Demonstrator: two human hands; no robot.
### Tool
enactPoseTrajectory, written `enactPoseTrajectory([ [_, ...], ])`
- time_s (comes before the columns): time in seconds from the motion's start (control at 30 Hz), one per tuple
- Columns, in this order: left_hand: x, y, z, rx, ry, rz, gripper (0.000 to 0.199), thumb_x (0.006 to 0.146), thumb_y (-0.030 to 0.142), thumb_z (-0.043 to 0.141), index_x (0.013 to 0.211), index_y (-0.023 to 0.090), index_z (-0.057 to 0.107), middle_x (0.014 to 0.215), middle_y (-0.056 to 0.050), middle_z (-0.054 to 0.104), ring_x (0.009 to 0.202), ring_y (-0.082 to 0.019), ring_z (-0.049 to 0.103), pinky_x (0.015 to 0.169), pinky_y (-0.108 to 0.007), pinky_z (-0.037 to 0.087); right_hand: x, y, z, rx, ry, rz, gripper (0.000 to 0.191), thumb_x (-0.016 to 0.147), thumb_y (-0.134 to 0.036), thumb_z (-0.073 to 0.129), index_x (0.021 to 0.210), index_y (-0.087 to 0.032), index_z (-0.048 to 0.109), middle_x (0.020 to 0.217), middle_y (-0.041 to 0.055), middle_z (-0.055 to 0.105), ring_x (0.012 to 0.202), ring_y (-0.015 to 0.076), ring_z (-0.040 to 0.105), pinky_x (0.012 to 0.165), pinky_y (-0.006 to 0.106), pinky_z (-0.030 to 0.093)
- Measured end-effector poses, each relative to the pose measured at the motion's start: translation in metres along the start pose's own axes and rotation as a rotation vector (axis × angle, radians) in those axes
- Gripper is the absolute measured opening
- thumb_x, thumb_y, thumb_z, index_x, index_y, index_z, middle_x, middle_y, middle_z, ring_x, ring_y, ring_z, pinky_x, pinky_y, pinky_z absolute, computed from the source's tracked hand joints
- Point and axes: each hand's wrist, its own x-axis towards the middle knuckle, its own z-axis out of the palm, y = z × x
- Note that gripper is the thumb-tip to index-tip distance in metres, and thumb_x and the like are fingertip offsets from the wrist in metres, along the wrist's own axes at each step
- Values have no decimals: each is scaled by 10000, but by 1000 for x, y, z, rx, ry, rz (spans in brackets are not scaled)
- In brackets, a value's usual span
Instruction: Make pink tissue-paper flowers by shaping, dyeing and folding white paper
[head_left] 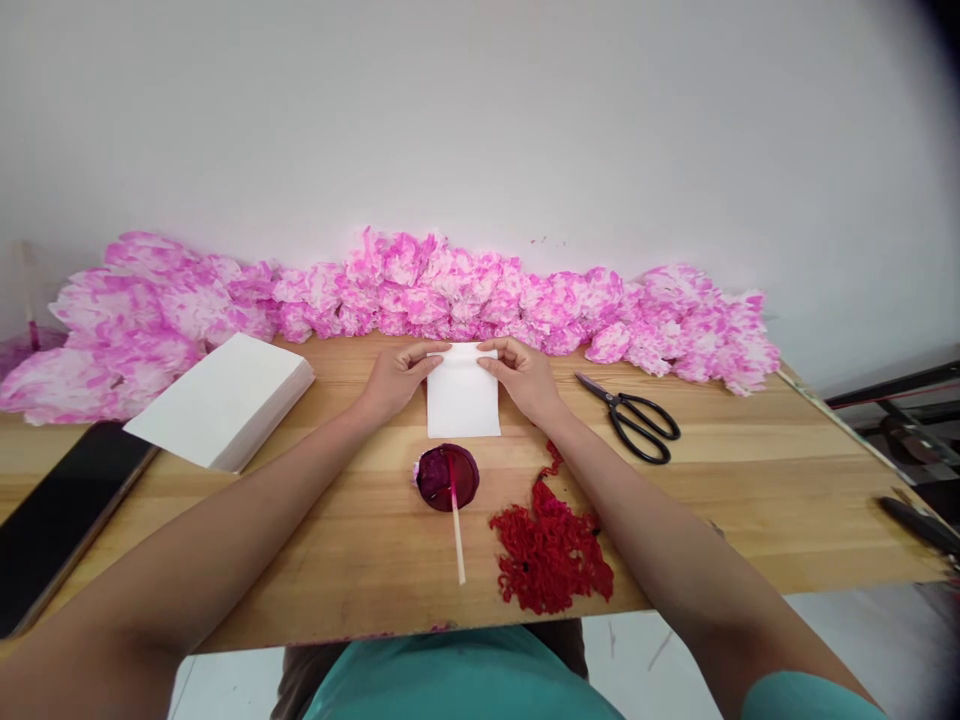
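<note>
A white paper sheet (463, 400), perhaps several layers thick, lies on the wooden table in front of me. My left hand (400, 378) pinches its far left corner between thumb and fingers. At the far right corner, my right hand (525, 375) pinches it in the same way. The far edge between the two hands looks slightly raised or folded. Just nearer to me stands a small round dish of dark magenta dye (435, 480), with a pale wooden stick (458, 540) resting in it. Red yarn (551, 560) lies in a tangled heap below my right forearm.
Black-handled scissors (634, 415) lie to the right. On the left are a thick stack of white paper (225, 400) and a black phone (64, 520). Pink and white paper flowers (450, 285) line the wall along the table's back. A dark tool (919, 525) sits at the right edge.
</note>
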Motion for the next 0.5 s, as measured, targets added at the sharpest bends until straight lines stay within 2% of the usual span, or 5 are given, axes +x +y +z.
enactPoseTrajectory([
  [0.27,1,-2,0,-31,1,-25,236,761,290,733,971,189,774,993,-45,752,907,-211,643,841,-311,484,2,4,-2,1,11,16,325,741,-418,693,1007,-233,695,763,-11,615,682,145,532,621,274,406],
  [0.5,1,-1,-1,-9,-24,-5,302,765,367,724,1014,200,758,1031,-44,750,950,-215,646,851,-313,499,1,4,-4,-48,12,-7,302,749,-402,694,991,-224,719,735,-14,604,662,135,514,606,265,383],
])
